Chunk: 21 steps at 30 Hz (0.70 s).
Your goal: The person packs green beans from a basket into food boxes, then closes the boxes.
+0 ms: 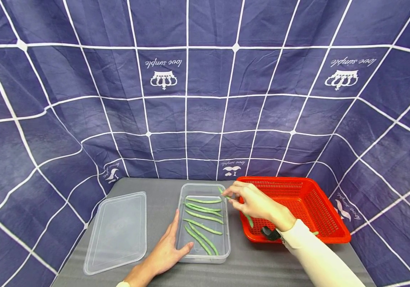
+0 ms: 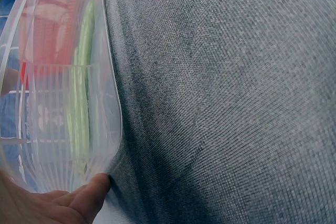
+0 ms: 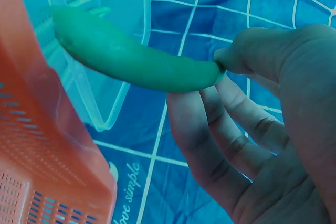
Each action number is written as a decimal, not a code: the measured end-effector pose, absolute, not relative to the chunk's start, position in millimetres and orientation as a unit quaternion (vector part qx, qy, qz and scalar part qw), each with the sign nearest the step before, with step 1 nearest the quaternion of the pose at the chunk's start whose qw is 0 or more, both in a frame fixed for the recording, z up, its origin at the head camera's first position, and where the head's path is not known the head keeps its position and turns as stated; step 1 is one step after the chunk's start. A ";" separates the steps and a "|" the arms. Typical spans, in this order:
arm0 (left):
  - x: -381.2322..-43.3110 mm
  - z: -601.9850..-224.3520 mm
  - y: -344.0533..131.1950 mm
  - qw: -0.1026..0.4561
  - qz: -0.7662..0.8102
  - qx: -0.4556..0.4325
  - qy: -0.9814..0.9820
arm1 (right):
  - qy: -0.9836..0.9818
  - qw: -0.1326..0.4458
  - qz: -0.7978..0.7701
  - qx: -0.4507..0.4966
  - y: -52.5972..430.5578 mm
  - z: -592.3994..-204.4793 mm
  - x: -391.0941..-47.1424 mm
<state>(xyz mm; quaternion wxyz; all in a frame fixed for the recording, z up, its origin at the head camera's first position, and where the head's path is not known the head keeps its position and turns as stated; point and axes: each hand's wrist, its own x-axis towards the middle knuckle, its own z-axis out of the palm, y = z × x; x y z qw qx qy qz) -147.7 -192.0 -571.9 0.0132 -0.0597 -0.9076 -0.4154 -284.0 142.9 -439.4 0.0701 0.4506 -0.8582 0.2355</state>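
A clear plastic box (image 1: pixel 227 239) holds several green beans (image 1: pixel 205 215) laid crosswise. My left hand (image 1: pixel 169 249) rests along the box's left side, fingers extended against the wall and thumb reaching over the near left corner. In the left wrist view, fingers (image 2: pixel 94 195) touch the outside of the box. Between the box and a red basket, my right hand (image 1: pixel 253 199) pinches another green bean (image 3: pixel 136 66) by one end, between thumb and fingers. It hangs over the basket's left rim, its far end towards the box's right edge.
The red plastic basket (image 1: pixel 328 225) stands at the right, with a bit of green bean (image 1: pixel 315 233) showing beside the sleeve. A clear flat lid (image 1: pixel 118 231) lies at the left on the grey cloth (image 1: pixel 161 185). A blue checked curtain (image 1: pixel 205 115) encloses the back and sides.
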 end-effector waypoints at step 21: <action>-147.7 -572.5 -191.4 0.011 -0.412 -0.057 -0.909 | -0.830 0.060 0.243 0.499 108.4 -441.9 -273.1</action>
